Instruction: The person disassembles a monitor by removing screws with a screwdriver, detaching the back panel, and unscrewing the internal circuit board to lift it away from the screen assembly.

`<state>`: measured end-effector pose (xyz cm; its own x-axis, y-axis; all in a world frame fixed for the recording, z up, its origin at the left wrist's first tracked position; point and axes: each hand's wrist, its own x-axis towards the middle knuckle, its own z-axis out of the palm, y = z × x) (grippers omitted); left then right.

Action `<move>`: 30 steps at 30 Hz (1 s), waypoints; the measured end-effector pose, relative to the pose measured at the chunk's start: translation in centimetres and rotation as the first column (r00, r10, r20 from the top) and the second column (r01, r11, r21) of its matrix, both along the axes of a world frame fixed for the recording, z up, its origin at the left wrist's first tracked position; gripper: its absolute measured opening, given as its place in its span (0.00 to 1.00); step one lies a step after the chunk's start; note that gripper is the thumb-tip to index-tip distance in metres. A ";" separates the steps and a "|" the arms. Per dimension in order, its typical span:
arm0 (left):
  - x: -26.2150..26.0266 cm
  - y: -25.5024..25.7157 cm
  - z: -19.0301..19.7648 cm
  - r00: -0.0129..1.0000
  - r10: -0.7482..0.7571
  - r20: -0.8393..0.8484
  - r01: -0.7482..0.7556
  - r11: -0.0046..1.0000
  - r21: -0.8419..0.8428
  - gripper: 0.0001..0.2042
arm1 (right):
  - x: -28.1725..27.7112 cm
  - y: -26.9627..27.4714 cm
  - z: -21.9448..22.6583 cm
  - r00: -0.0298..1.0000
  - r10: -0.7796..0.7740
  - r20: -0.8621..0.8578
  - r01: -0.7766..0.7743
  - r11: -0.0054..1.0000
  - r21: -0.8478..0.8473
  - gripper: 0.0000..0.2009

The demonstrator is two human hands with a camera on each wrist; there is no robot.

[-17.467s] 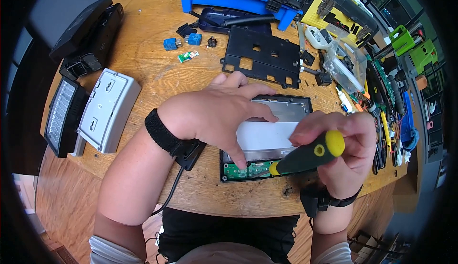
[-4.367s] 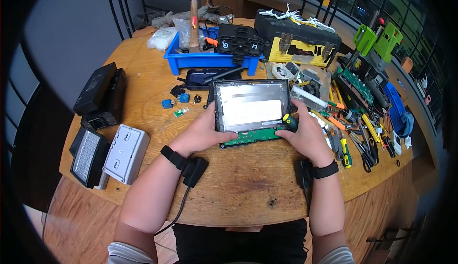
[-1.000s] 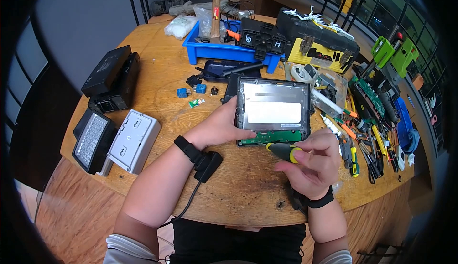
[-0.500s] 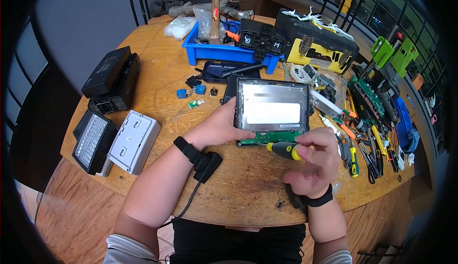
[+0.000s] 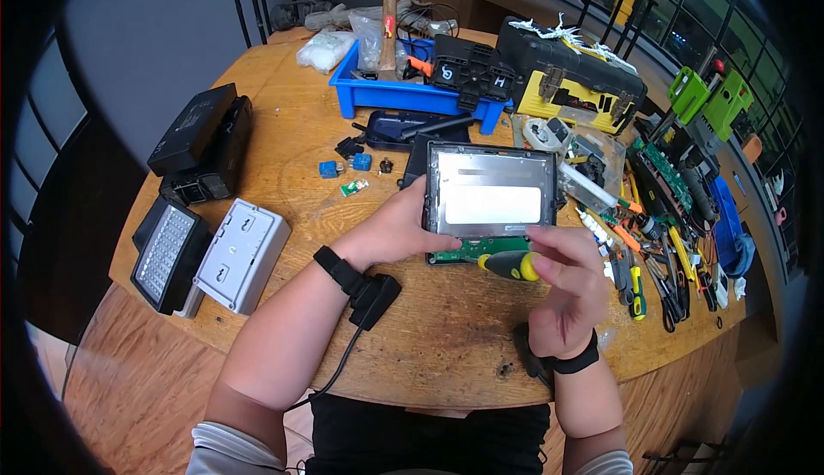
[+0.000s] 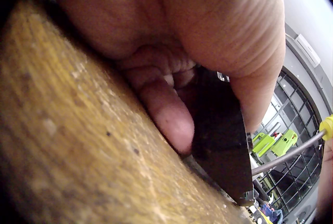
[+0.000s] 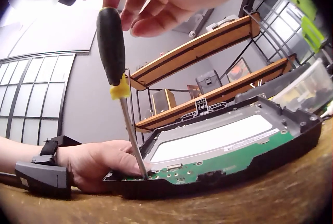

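Observation:
A display panel [image 5: 492, 170] in a black frame, with a bare metal back and a white label, rests on the table. Along its near side runs a green circuit board [image 7: 244, 157]. My left hand [image 5: 395, 228] grips the frame's left end, thumb over the board's corner and fingers underneath. My right hand [image 5: 568, 290] holds a screwdriver [image 5: 508, 266] with a dark, yellow-ended handle, fingertips at the handle's butt end. In the right wrist view the screwdriver stands steeply, its tip down at the board right beside my left thumb [image 7: 132, 162].
A flat black plate lies partly behind the panel. Blue relays [image 5: 330, 169] and a blue tray [image 5: 386, 95] are further back. A white housing [image 5: 242, 256] and an LED lamp [image 5: 167, 256] stand at left. Hand tools, including pliers [image 5: 671, 290], crowd the right.
Earlier the panel lay closer, then both hands gripped its ends. Since then my right hand has brought the screwdriver to the board. In the last second its fingers have shifted on the handle.

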<state>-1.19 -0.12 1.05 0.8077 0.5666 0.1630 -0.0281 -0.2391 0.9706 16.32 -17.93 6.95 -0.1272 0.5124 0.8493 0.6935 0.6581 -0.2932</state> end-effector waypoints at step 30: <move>0.0 0.0 -0.2 1.000 -0.004 0.008 0.004 1.000 -0.009 0.45 | 0.1 0.2 -0.1 0.997 -0.056 0.058 0.052 0.997 0.064 0.13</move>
<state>-1.17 -0.07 0.90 0.8086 0.5649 0.1644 -0.0369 -0.2302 0.9725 16.37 -17.70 6.80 -0.1526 0.4665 0.8712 0.7436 0.6349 -0.2097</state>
